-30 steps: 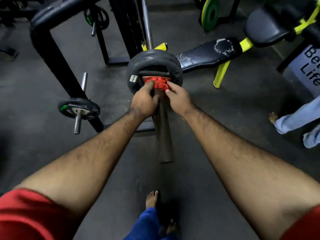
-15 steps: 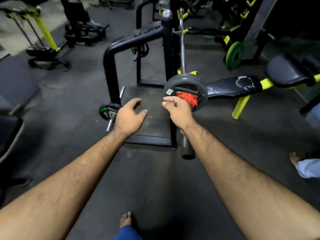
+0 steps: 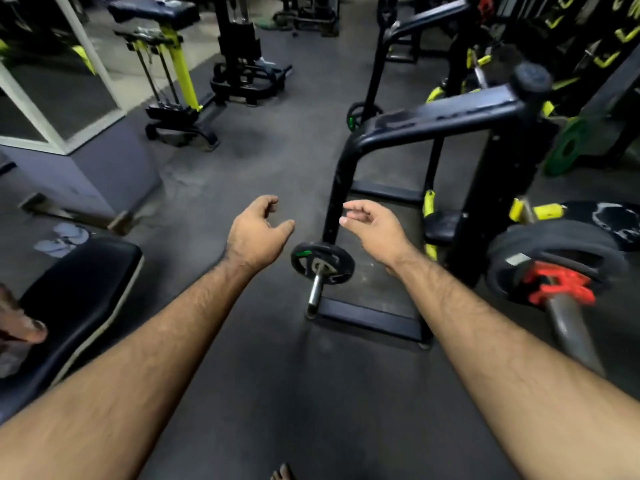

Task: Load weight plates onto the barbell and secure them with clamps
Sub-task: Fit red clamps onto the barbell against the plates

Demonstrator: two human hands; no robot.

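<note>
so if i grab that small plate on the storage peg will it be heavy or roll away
Probably dense for its size: the small plate looks like rubber-coated iron. Likely grippable, with cut-out handles showing. Set on edge, its round rim could roll; on the peg it should stay.

A black padded bench (image 3: 79, 289) sits left; a green plate (image 3: 568, 147) leans far right.

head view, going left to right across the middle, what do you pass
black padded bench → left hand → small black weight plate on a steel storage peg → right hand → large black weight plate on the barbell, with the red clamp against it
</note>
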